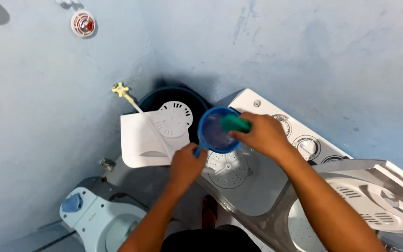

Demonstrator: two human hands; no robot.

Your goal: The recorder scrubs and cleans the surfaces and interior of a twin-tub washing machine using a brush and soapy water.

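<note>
Nearest, the left hand is closed on the handle of a round blue plastic dipper, held tilted over the open wash tub of a white twin-tub washing machine. The right hand presses a green sponge against the dipper's upper right rim, fingers curled over it. The handle runs down-left toward the left hand. Beyond sit a dark blue bucket, a white perforated disc and a yellow tap.
</note>
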